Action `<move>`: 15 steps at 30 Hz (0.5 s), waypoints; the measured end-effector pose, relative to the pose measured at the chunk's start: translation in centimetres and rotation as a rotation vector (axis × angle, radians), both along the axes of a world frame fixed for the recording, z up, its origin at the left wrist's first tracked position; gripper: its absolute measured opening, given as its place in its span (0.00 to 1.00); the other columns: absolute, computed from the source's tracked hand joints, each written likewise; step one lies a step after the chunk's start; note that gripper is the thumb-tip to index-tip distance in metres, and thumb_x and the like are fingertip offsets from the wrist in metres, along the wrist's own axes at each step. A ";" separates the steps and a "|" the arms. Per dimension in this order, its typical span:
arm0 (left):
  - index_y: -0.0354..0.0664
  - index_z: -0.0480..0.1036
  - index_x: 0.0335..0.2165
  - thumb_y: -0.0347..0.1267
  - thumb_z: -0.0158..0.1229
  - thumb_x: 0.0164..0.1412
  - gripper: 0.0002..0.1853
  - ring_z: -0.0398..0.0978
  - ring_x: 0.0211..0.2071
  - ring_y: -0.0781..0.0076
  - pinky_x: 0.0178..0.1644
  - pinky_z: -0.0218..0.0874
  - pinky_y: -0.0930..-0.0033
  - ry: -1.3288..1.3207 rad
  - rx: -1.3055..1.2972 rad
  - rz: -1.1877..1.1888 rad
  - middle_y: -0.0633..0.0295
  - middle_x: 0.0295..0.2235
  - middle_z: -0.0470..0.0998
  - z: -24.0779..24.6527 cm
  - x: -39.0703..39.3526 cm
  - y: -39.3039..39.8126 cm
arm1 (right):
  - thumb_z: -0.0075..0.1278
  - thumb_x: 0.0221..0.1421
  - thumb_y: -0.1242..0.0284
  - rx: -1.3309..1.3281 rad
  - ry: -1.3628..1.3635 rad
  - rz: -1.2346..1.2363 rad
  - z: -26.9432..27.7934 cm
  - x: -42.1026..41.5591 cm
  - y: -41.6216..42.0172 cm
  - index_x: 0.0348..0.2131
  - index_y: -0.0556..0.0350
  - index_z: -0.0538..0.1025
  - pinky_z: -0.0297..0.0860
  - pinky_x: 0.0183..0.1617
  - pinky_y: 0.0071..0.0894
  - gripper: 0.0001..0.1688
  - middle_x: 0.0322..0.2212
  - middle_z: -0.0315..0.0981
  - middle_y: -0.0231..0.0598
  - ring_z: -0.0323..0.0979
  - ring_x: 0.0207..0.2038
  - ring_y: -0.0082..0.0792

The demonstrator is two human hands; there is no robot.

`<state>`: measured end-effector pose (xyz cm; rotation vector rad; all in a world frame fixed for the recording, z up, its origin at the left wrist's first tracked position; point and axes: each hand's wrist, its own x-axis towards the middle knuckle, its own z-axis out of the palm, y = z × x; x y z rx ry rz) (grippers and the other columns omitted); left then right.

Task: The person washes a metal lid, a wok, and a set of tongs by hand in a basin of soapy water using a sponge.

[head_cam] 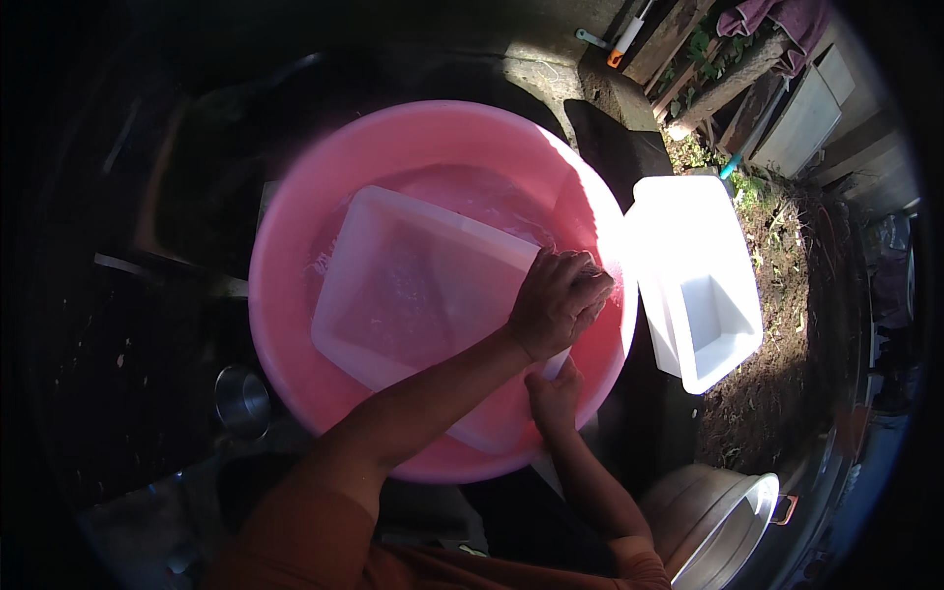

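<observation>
A large round pink plastic basin (442, 118) with some water in it stands before me. Inside it lies a rectangular whitish translucent plastic tub (413, 295), set at a slant. My left hand (560, 299) is closed around something greyish, perhaps a scrubber, at the tub's right end; my left forearm crosses over the tub. Lower down, my right hand (554, 394) grips the tub's rim near the basin's right side, thumb on the rim.
White plastic tubs (664, 295) stand in sunlight right of the basin. A large metal pot (708, 516) is at lower right, a small metal bowl (243, 402) at lower left. Soil (782, 324) and wooden boards (671, 44) lie at the right and upper right.
</observation>
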<state>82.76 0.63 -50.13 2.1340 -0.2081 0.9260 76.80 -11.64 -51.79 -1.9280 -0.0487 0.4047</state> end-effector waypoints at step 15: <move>0.44 0.71 0.37 0.31 0.58 0.51 0.12 0.70 0.37 0.56 0.43 0.60 0.58 0.025 0.001 0.139 0.58 0.31 0.73 -3.5 -1.2 9.3 | 0.44 0.38 0.81 0.037 -0.001 0.156 1.4 0.1 -1.5 0.37 0.67 0.72 0.66 0.36 0.26 0.20 0.28 0.71 0.39 0.69 0.32 0.26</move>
